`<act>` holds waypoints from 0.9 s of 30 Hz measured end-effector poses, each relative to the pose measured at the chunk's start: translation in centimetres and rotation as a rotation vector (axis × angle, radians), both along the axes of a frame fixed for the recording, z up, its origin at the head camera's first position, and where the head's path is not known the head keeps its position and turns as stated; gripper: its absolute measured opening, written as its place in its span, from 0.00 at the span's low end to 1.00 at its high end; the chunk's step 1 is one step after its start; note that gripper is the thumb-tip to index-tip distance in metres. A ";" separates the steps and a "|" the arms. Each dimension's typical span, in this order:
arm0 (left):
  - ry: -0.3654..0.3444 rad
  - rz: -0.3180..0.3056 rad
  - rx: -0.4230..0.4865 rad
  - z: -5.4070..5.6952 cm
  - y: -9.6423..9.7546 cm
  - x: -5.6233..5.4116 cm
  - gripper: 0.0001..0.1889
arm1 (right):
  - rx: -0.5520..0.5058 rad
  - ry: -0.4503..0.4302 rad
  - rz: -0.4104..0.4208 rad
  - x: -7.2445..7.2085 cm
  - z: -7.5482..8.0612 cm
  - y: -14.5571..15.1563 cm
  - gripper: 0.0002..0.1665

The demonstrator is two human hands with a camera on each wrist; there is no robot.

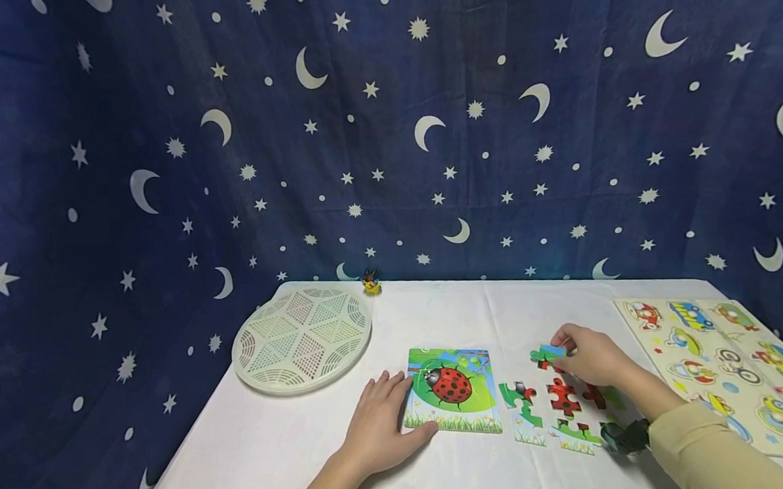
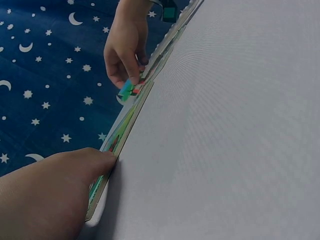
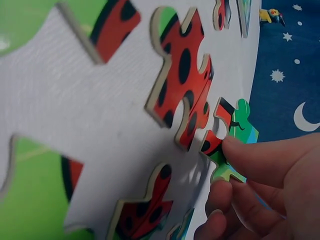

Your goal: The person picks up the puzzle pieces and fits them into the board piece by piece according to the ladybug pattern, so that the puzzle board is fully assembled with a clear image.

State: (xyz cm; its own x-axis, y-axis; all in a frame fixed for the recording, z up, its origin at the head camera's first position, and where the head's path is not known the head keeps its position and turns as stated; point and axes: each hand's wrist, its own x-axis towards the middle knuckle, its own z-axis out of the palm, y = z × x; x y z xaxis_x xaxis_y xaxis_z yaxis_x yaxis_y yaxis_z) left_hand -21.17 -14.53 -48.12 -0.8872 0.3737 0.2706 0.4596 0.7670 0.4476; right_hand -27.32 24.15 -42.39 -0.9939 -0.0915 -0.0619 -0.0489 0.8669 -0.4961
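A square ladybug picture board [image 1: 450,387] lies face up on the table. My left hand [image 1: 382,428] rests at its left side, fingers extended; the thumb [image 2: 100,162] touches the board's near edge in the left wrist view. To the right, my right hand [image 1: 593,357] pinches a jigsaw piece [image 3: 243,122] of green, blue and red between thumb and fingers. Loose pieces lie around that hand, among them a red, black-spotted one [image 1: 563,398], a green and red one [image 1: 518,393] and a grassy one [image 1: 528,430]. The right wrist hides part of the loose pieces.
On the left of the table lies a round white perforated tray [image 1: 275,379]. A tiny yellow figure [image 1: 371,282] stands at the back edge. A large board with vehicle pictures [image 1: 714,344] covers the right side. Behind hangs a dark blue curtain [image 1: 385,140] with stars and moons.
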 end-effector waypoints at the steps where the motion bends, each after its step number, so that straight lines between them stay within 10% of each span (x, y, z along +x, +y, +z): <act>1: 0.000 0.000 0.000 0.0 0.0 0.0 0.43 | -0.001 0.005 0.006 0.0 0.1 -0.1 0.15; 27: 0.000 0.000 0.009 0.1 0.0 0.1 0.43 | -0.069 0.080 0.104 0.4 0.5 -3.9 0.07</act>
